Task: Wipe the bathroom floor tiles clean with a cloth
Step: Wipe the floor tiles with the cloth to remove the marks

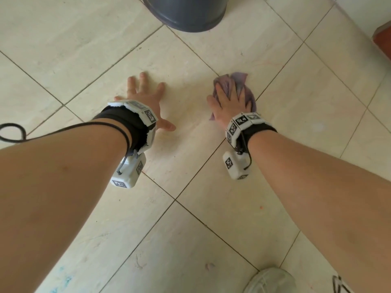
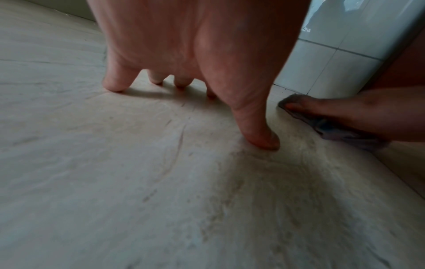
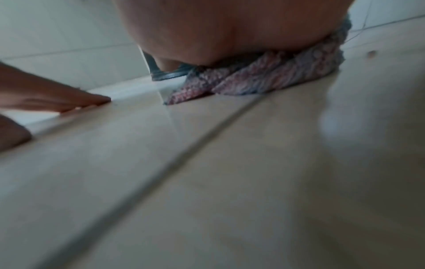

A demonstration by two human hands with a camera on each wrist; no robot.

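Observation:
The floor is cream tiles with dark grout lines. A crumpled purple cloth lies on a tile near a grout joint. My right hand lies on top of it, fingers stretched out, pressing it to the floor. In the right wrist view the cloth bunches under the palm. My left hand is planted flat on the neighbouring tile, fingers spread, holding nothing. The left wrist view shows its thumb and fingertips touching the tile, with the cloth off to the right under the other hand.
A grey bucket stands just beyond the hands. A white shoe is at the bottom right. A brown door frame and white wall tiles bound the right side. Blue marks stain the near-left tile.

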